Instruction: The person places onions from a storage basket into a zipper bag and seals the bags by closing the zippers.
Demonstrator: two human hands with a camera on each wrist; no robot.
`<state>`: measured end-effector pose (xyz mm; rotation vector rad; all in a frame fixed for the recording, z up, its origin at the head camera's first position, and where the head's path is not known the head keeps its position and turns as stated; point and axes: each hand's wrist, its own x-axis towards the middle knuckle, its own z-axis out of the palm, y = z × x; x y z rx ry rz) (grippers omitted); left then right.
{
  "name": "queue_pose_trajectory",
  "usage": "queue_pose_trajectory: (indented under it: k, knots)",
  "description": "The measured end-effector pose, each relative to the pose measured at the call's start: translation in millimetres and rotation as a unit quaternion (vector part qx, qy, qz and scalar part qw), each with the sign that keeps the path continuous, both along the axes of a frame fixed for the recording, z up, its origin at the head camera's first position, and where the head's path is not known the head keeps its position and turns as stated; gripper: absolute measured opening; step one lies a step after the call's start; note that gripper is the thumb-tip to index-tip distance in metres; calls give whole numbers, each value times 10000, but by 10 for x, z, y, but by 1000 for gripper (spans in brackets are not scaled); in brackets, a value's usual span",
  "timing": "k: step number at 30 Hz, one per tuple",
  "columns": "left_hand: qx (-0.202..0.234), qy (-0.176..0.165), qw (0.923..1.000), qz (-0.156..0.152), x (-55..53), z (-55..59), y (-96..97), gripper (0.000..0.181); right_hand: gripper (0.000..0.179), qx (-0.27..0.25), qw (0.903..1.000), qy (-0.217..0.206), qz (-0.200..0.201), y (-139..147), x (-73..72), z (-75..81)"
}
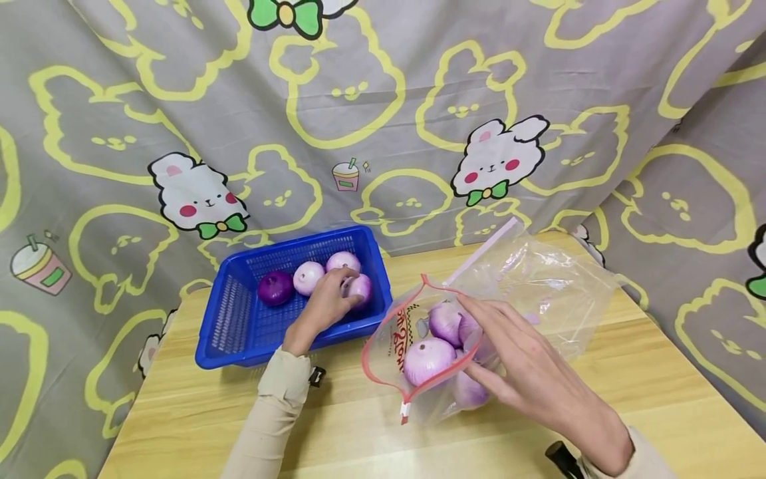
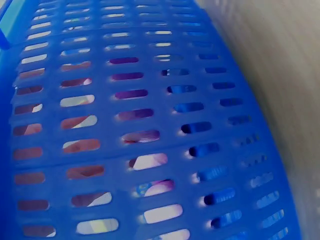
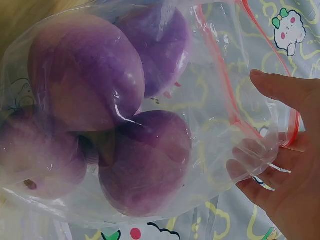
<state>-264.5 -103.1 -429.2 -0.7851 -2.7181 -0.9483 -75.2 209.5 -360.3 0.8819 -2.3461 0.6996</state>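
The left hand (image 1: 329, 299) reaches into a blue plastic basket (image 1: 218, 313), its fingers curled over a pale purple onion (image 1: 361, 290). Two more pale onions and a dark purple onion (image 1: 275, 288) lie beside it. In the left wrist view only the slotted basket wall (image 2: 165, 145) shows, hiding the hand. At right, a clear zip bag (image 1: 550, 286) with a red-edged mouth holds several onions (image 1: 429, 361). The right hand (image 1: 532, 366) lies at the bag's mouth with fairly straight fingers. In the right wrist view its fingers (image 3: 270, 175) touch the film, thumb apart.
Basket and bag stand on a light wood table (image 1: 347, 426). A grey cartoon-print curtain (image 1: 413, 100) hangs behind and on the right. A pink slider strip (image 1: 481, 251) shows on the bag's far side. Black straps sit at both wrists.
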Motion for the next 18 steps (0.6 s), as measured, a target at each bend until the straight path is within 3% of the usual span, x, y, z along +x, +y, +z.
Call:
queue_pose_trajectory:
  k: [6,9,13,18]
  knots:
    - [-74,-48,9997,218,39,50,-150,50,69,81,10000,-33,-29,-6,-3,13]
    - [-82,-54,9992,396,73,87,-247,50,68,89,9998,159,-23,-30,-20,19]
    - [-14,-52,9991,413,136,107,-328,49,67,111,9992,372,-33,-69,-37,26]
    - [124,20,9986,519,206,75,-371,48,67,132,9998,148,-37,-118,-39,11]
